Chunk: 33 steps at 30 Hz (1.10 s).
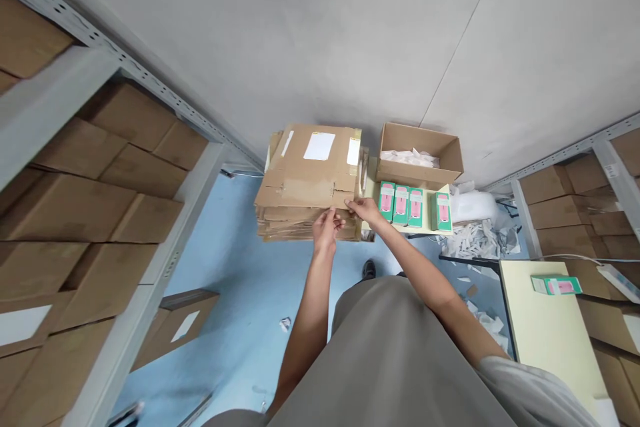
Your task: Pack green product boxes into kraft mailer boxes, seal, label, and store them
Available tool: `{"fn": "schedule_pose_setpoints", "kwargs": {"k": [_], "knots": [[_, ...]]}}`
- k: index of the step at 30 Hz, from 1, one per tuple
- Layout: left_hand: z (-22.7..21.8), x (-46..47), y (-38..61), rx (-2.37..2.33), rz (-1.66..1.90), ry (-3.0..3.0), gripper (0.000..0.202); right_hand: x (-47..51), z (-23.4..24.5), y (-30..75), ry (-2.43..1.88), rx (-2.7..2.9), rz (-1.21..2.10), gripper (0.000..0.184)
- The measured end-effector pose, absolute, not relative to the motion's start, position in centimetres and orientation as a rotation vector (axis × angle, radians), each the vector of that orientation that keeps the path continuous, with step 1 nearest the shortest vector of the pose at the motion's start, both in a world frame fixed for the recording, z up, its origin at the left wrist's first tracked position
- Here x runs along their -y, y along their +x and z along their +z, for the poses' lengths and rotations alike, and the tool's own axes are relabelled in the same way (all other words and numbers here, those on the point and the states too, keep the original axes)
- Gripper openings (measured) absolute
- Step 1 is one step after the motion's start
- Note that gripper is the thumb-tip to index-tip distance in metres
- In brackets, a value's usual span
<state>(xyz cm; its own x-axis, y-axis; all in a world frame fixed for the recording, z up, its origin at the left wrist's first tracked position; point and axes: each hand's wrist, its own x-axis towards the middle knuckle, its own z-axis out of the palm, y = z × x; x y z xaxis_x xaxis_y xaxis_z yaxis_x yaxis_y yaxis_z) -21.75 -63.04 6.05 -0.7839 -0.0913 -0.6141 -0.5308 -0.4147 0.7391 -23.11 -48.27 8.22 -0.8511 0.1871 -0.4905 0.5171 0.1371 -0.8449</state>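
Note:
A stack of flattened cardboard boxes point(305, 180) stands against the wall ahead of me, the top sheet bearing a white label. My left hand point(326, 225) grips the near edge of the stack, fingers curled on the cardboard. My right hand point(365, 209) pinches the near right corner of the top sheet. Both arms reach forward over my grey shirt.
Several green-and-pink small boxes point(414, 207) stand in a row on a pale table point(425, 230) right of the stack, behind them an open carton point(419, 155). Metal shelving with brown cartons point(95, 213) lines the left and right. Paper scraps point(480, 240) litter the blue floor. Another pale table point(550, 327) holds one green box point(556, 285).

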Motion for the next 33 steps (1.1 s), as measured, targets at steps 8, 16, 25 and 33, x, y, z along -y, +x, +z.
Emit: {"fn": "schedule_pose_setpoints", "kwargs": {"k": [8,16,25,33], "knots": [[6.1,64.8,-19.4,-1.323,2.284,-0.916,0.042,48.4,10.9,-19.9,0.515,-2.08,-2.087,0.067],[6.9,64.6,-18.7,-1.331,2.523,-1.188,0.02,46.6,10.6,-13.7,0.437,-2.037,-2.03,0.075],[9.7,63.7,-17.6,-1.276,2.651,-1.077,0.025,41.7,11.2,-12.0,0.708,-2.005,-2.175,0.065],[12.0,61.7,-15.8,-1.196,2.586,-0.615,0.029,39.4,13.8,-10.2,0.641,-1.818,-2.522,0.074]]}}
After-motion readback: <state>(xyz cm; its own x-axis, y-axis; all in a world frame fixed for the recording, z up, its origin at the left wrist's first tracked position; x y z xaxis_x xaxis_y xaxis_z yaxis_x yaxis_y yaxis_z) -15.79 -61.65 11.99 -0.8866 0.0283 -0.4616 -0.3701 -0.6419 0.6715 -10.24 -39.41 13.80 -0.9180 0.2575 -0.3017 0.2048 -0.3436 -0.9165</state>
